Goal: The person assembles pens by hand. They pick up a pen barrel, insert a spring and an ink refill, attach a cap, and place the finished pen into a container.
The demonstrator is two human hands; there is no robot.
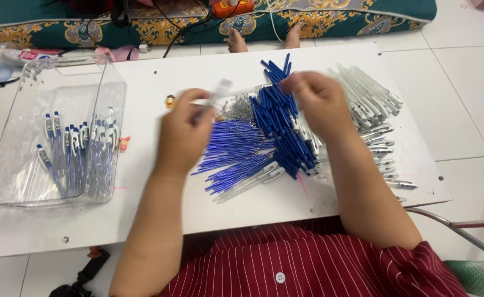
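Two hands up over the middle of the surface (286, 206), both busy. Left hand (184, 132) is pinched around a clear pen barrel (215, 93), blurred, tip pointing toward the far edge. Right hand (319, 102) is closed with fingertips together above the pile; looks like it's gripping a small part, but I can't make out what.

Progress, judging from the piles: roughly a dozen finished pens (71, 148) stand in the clear bin (11, 176) at the left edge. Far more remains loose: blue refills (234, 154) fanned out mid-surface, blue caps (280, 124) heaped just beside them, clear barrels (371, 104) stacked toward the right edge, a small heap of metal springs (239, 109) near the far side. So early days, most of it still unassembled.

Hard to read:
- barrel in my left hand is motion-smeared, can't tell if a refill is in it
- right forearm covers part of the barrel stack
- bin walls glare, pen count is approximate
- two tiny figurines (170, 101) on the surface, detail too small
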